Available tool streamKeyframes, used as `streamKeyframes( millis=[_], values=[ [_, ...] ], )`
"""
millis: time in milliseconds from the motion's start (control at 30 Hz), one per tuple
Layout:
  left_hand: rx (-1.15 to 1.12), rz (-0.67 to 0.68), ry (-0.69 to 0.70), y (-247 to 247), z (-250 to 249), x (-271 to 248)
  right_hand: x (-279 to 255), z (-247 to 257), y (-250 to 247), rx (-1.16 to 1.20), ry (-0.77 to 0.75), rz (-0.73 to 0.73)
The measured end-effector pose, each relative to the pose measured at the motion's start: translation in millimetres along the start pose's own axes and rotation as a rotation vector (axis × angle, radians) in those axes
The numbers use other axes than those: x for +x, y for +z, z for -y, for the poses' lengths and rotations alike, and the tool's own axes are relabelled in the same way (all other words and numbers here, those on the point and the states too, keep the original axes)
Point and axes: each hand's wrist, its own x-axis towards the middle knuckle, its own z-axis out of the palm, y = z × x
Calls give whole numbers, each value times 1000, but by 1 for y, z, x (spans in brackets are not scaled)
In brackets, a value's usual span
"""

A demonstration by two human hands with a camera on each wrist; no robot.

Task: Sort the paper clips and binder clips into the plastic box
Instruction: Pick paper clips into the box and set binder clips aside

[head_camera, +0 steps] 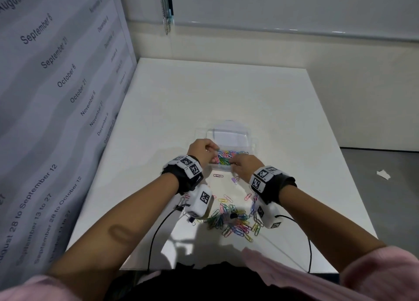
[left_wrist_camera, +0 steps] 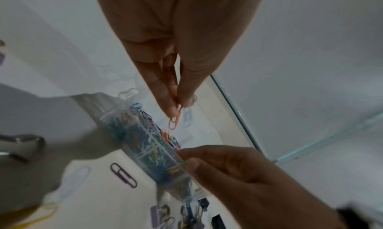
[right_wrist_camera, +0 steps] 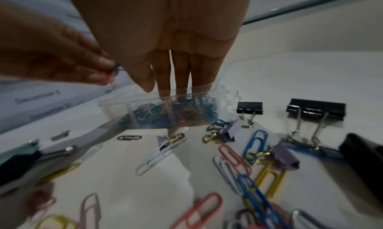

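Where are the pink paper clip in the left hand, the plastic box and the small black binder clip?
pink paper clip point(left_wrist_camera: 173, 123): left wrist view, on its lower loop below the fingertips.
plastic box point(head_camera: 229, 135): head view, on its clear far wall.
small black binder clip point(right_wrist_camera: 249, 107): right wrist view, on its black body.

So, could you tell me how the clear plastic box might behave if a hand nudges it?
The plastic box looks thin-walled and light, so it would probably slide on the smooth white table. It sits low and wide, so tipping seems unlikely. The paper clips inside add slight weight.
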Motion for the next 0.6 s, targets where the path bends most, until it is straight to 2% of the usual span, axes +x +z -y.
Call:
streamKeyframes(
  millis=[100,233,333,433,500,600],
  values=[
    [44,-18,4,2,-1,6,3,12,7,-80,-83,111],
    [170,57,1,1,2,6,1,15,18,-68,-157,145],
    [451,215,119,0,4,-1,3,8,16,-119,-142,131],
    [829,380,140,2,9,-9,6,-1,11,-184,-99,91],
    [924,397,171,4,15,-11,8,-7,8,-216,-65,79],
    [921,382,217,7,21,-14,6,-15,5,-269,-39,38]
  ],
)
